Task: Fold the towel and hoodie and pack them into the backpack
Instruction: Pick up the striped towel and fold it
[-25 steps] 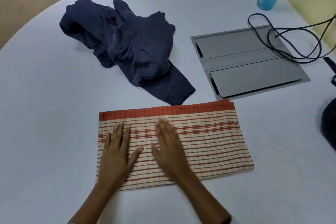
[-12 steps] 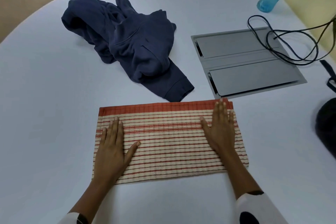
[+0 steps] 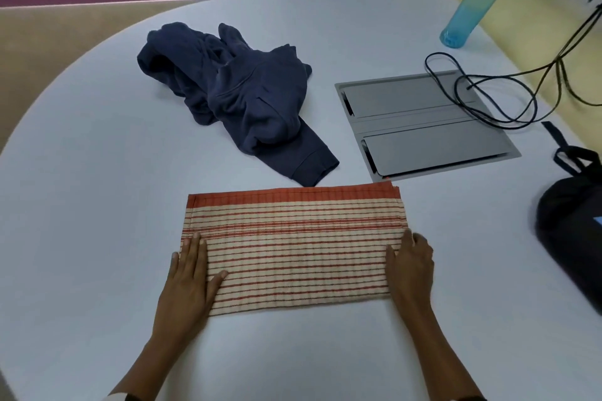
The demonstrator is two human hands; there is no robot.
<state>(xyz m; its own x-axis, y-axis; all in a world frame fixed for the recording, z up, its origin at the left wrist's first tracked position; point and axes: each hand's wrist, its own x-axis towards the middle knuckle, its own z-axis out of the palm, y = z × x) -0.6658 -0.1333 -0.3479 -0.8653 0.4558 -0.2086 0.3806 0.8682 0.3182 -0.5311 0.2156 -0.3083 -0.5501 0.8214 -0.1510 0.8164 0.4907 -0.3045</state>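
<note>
From my head cam: the towel [image 3: 293, 247] lies as a folded strip near the counter's [image 3: 81, 172] front edge, so I'd say I'm mid-fold and next is bringing one short end over the other. My left hand [image 3: 189, 277] lies flat, fingers spread, on its left end; my right hand [image 3: 410, 267] rests on the right end, fingers loosely curled, gripping nothing. The hoodie [image 3: 234, 101] sits crumpled behind, the backpack [image 3: 570, 238] at the right edge.

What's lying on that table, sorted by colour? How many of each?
Red-and-cream striped: 1, the towel
Navy blue: 1, the hoodie
Turquoise: 1, the bottle
Black: 2, the backpack and the looped cable
Total: 5, not counting the grey hatch set into the table.
</note>
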